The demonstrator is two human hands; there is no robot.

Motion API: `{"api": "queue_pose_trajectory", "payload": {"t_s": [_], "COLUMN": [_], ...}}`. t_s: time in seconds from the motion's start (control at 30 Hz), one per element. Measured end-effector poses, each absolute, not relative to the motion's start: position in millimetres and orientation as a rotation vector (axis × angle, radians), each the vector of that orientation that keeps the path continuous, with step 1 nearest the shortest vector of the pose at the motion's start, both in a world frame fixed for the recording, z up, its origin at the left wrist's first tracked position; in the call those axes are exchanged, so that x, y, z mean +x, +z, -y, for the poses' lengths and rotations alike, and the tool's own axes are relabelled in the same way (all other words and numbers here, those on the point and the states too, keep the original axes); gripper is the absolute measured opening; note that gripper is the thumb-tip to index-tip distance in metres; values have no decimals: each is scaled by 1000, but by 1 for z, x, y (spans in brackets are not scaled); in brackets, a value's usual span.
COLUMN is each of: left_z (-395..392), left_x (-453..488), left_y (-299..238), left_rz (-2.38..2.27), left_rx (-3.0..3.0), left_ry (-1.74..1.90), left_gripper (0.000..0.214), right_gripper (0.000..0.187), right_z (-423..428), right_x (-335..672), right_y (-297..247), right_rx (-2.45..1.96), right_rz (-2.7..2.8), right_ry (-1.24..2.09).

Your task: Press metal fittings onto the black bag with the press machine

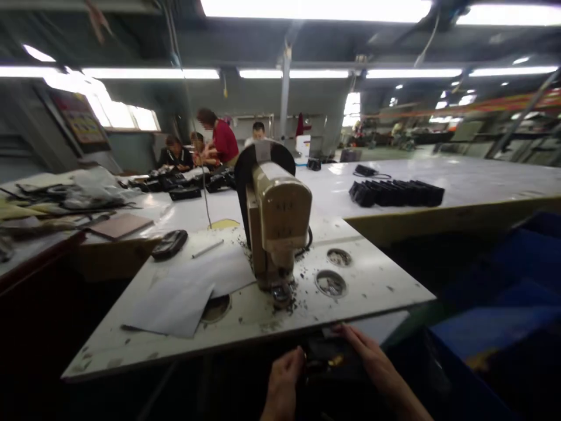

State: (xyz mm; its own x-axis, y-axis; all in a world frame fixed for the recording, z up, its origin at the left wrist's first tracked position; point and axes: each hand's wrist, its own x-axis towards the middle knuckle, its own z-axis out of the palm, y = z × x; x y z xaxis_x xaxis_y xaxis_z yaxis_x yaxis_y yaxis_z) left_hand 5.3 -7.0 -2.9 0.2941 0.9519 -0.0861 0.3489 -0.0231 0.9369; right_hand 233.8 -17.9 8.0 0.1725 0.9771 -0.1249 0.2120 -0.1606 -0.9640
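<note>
Below the front edge of the table, a dark black piece with gold-coloured metal fittings (335, 361) is held between my hands. It looks like a small bag or pouch, but the shadow hides its full shape. My left hand (283, 380) is closed, its curled fingers gripping the left side. My right hand (370, 356) holds the upper right side, fingers reaching along its top edge and the thumb hidden. Just beyond them stands a beige post-type machine (284, 204) with a black wheel, its foot (281, 294) surrounded by dark scraps.
White sheets (175, 304), a pen-like stick (207, 249) and a black case (170, 244) lie on the machine table (372, 286). Round holes hold scraps. Farther off, a row of black pouches (397, 193) lies on a long white table. Several people (223, 140) are at the back left.
</note>
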Motion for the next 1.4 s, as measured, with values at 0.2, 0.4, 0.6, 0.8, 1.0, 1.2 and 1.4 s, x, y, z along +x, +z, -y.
{"api": "queue_pose_trajectory", "payload": {"t_s": [0.2, 0.4, 0.6, 0.8, 1.0, 1.2, 1.4], "left_z": [17, 16, 20, 19, 13, 9, 13], "left_x": [13, 12, 15, 11, 7, 2, -1], "left_y": [-10, -11, -9, -13, 14, 34, 25], "left_rz": [-972, -1027, -1064, -1078, -1140, -1159, -1050], "left_rx": [639, 693, 842, 1007, 1335, 1561, 1543], "left_ry": [918, 920, 888, 824, 726, 666, 668], "left_gripper": [61, 56, 52, 51, 46, 36, 37], "right_gripper": [62, 95, 103, 70, 64, 66, 64], "right_z": [36, 57, 67, 75, 82, 89, 95], "right_x": [213, 195, 176, 170, 171, 172, 181], "right_y": [8, 2, 9, 13, 17, 19, 23], "right_rx": [-1540, -1705, -1782, -1829, -1793, -1789, -1779], "right_rz": [1057, 1171, 1380, 1368, 1377, 1386, 1399], "right_ry": [1143, 926, 597, 511, 500, 530, 563]}}
